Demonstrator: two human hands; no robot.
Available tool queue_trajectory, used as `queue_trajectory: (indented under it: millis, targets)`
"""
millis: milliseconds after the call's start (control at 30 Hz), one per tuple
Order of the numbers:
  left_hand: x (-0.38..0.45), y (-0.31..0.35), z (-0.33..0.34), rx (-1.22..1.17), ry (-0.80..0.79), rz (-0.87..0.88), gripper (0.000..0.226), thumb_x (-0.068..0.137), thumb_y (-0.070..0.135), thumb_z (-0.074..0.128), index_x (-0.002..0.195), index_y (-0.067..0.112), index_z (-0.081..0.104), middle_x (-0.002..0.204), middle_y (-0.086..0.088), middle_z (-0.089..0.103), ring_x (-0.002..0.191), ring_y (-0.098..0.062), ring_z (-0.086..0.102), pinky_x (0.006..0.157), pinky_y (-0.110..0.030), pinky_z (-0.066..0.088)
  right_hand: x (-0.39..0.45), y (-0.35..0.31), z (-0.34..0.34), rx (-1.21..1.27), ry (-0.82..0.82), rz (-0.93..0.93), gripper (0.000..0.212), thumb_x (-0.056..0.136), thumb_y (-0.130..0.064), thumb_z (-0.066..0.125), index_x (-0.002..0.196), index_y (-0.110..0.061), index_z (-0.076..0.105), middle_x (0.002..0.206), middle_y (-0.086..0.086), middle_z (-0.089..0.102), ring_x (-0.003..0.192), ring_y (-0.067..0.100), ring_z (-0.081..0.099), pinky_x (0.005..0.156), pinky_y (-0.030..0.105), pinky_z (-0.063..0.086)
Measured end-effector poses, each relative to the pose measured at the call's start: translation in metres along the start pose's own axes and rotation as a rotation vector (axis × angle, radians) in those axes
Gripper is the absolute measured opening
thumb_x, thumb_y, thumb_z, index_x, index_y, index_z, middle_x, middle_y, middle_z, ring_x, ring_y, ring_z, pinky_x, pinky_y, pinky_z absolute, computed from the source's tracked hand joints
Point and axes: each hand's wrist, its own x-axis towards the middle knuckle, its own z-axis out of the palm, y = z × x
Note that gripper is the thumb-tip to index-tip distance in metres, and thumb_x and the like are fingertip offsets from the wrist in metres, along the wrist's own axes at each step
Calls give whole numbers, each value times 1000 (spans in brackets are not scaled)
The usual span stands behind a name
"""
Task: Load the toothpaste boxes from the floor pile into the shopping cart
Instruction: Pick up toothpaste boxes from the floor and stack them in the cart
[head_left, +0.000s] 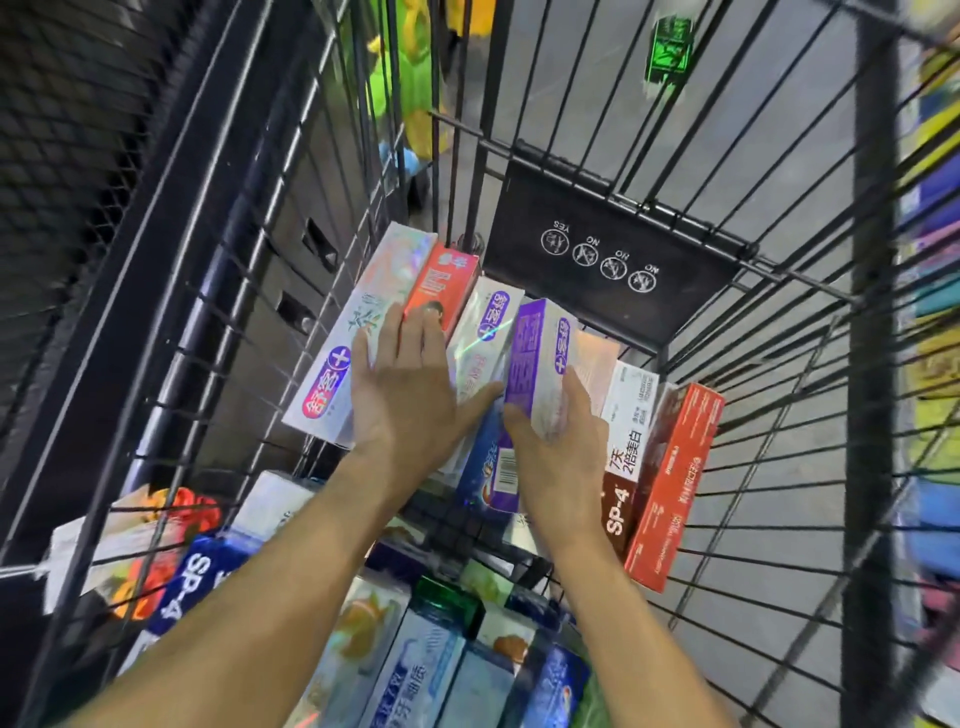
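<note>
— Where do we have our hands?

— Both are inside the shopping cart (613, 218). Our right hand (558, 447) grips the purple toothpaste box (537, 358), thumb on one side, fingers round the other, holding it tilted above the row.

— And the left?

— Our left hand (402, 395) lies flat with straight fingers, pressing on the white box (353, 338) and touching the red-orange box (441, 291) beside it.

— The rest of the row?

— A brown-and-white box (626, 457) and a red box (675, 483) lean against the right wall. More boxes (415, 660) lie near us.
</note>
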Motion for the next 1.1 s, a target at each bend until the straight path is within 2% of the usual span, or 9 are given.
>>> queue_trajectory:
  millis: [167,300,367,500,600,700,900,1000,1100]
  targets:
    - [-1,-7,7,27,78,-33,98,88,81,18,156,10,26,155,-7,40,151,-25,25,117,-54,29,1,-2,-2,-63,14,43,64,96,-49,58,154,-44,31,113,-10,38,103,7,49,93,27,46]
    - [-2,-16,20,0,162,-4,84,96,73,30,150,9,40,146,-10,50,146,-29,34,113,-55,32,-4,-3,4,-107,31,57,70,84,-66,55,147,-52,28,110,-18,35,108,15,53,94,43,55]
    - [-3,-18,27,-5,220,8,81,96,69,33,148,7,44,142,-13,54,143,-31,39,111,-56,35,-4,-2,8,-154,42,52,72,84,-69,55,148,-50,27,111,-15,36,109,17,52,96,42,53]
    - [-4,-18,33,-3,312,34,78,99,65,36,149,6,44,140,-16,57,139,-34,45,109,-56,38,-7,-5,14,-257,102,25,69,91,-56,63,148,-36,29,113,-4,38,103,23,53,88,33,41]
    - [-4,-21,35,12,347,55,76,101,64,36,148,6,44,139,-16,58,138,-34,47,107,-56,40,-6,-3,20,-265,99,-11,64,94,-52,60,148,-33,31,115,-4,40,100,22,56,91,39,50]
    - [-3,-23,37,36,368,69,74,102,63,35,147,5,45,137,-16,59,137,-35,48,106,-55,41,-2,-3,20,-289,76,-35,68,97,-50,59,153,-27,28,115,-8,34,101,18,51,92,36,47]
    - [-5,-25,19,50,235,119,77,100,64,39,148,4,43,135,-16,58,133,-34,49,103,-53,43,-2,-14,11,-428,-1,-27,71,98,-55,53,154,-23,24,132,0,36,120,26,49,96,42,47]
    - [-13,-31,-4,15,245,201,74,99,64,38,141,3,48,126,-16,58,120,-33,53,98,-51,44,-7,-32,-8,-628,21,-116,68,98,-58,49,151,-20,30,134,6,42,120,27,49,93,43,49]
    - [-24,-35,-25,-50,250,313,71,97,59,39,135,2,53,131,-17,58,123,-36,53,100,-54,44,-22,-55,-33,-725,23,-227,66,99,-54,51,150,-15,36,132,11,45,121,29,47,101,42,44]
